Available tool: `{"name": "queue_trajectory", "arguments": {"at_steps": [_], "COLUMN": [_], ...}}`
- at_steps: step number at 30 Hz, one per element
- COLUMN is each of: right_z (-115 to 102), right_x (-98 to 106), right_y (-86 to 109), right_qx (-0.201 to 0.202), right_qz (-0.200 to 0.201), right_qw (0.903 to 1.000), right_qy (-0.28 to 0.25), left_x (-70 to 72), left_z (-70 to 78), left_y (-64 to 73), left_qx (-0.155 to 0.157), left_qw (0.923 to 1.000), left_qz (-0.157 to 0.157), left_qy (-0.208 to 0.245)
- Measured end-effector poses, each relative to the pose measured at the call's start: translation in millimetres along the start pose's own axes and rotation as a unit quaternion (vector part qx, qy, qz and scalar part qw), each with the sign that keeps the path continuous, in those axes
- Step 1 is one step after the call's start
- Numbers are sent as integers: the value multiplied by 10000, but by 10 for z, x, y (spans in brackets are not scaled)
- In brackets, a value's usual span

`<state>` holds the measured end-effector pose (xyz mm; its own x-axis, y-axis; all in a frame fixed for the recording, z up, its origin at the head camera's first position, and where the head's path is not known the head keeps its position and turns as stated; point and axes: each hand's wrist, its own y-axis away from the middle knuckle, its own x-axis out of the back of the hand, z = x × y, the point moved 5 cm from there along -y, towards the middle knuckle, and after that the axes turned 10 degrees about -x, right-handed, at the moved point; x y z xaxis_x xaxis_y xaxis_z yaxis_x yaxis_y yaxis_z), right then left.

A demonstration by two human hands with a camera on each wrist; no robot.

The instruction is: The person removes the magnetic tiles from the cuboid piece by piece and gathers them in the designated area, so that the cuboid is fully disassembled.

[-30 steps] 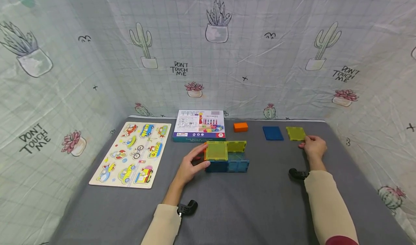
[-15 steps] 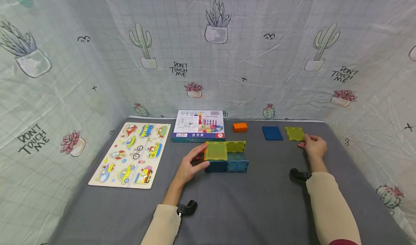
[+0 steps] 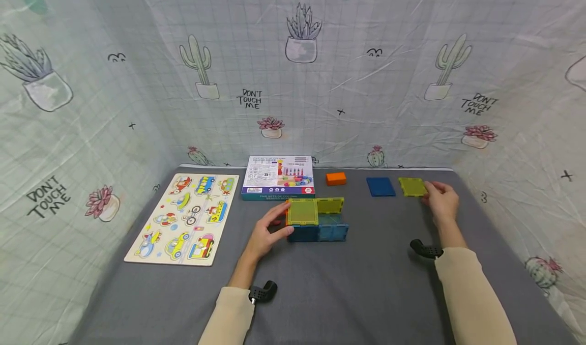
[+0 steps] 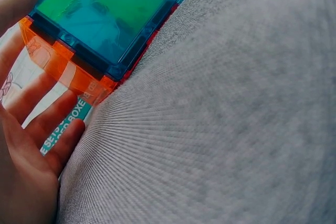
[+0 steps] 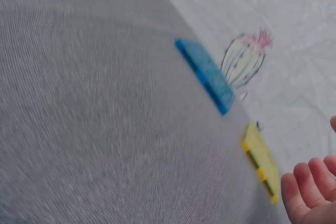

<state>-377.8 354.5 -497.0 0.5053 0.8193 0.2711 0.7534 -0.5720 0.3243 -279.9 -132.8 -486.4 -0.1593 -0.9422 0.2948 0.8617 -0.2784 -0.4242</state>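
In the head view, my left hand (image 3: 264,234) holds the left end of a small structure of magnetic tiles. Its thumb is at the blue front tile (image 4: 102,17), and its fingers lie along the orange end tile (image 4: 63,66). A yellow tile (image 3: 302,211) covers the left half, another yellow tile (image 3: 330,205) stands upright at the back right, and the right half has no top. My right hand (image 3: 442,202) is beside the right edge of a flat yellow tile (image 3: 411,187), fingers loosely bent. In the right wrist view its fingertips appear just apart from that tile.
A blue tile stack (image 3: 380,187) lies left of the yellow tile, and an orange block (image 3: 336,178) sits farther left. Behind the structure is a boxed set (image 3: 278,178). A wooden vehicle puzzle board (image 3: 183,218) lies at left. Patterned cloth walls (image 3: 302,90) enclose the grey table (image 3: 348,294).
My right hand has shifted slightly forward along the flat yellow tile's right edge. The whole head view has drifted a little. The left hand and the structure stay put.
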Motion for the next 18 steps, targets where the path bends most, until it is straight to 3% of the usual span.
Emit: {"name": "queue_trajectory", "arguments": {"at_steps": [7,12,18], "right_z": [-151,-246,-311], "right_x": [-58,-106,-187], "right_y": [257,452,620], "right_qx": [492,938,1377], "right_qz": [-223,-339,-514], "right_qw": [9981,9949,9890], "right_qy": [-303,-148,-136], "left_x": [-3,-8,-37], "left_z": [13,-2,-322], "left_y": [6,1,-6], "left_qx": [-55,-31,-29], "left_qw": [10000,10000,9999], "left_qz": [26,-6,88], "left_qy": [14,-16,-101]}}
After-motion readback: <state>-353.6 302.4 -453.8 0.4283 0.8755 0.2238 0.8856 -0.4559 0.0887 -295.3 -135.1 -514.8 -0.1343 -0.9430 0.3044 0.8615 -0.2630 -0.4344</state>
